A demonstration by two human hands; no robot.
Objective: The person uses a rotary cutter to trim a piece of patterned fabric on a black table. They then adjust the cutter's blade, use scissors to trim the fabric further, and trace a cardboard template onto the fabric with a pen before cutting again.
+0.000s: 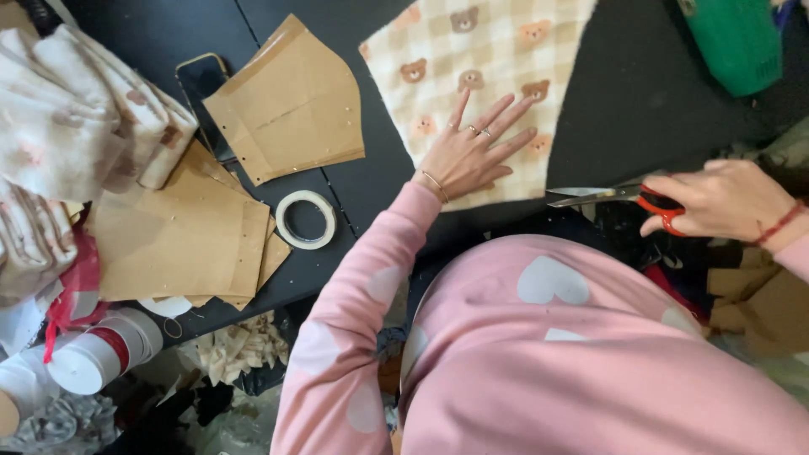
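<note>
The left hand (468,152) lies flat, fingers spread, on the cream checked bear-print fabric (480,76) spread over the dark tabletop (632,101). Right of that fabric, the right hand (716,198) has its grip clamped on orange-handled scissors (615,196), blades slightly apart; best keep the cloth pressed taut and blades level.

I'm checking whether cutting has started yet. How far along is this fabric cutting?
Done: the bear-print fabric lies spread flat. In hand: left hand presses it down; right hand holds red-handled scissors at its lower edge. Left: the brown paper patterns lie aside, none placed on the fabric.
</note>
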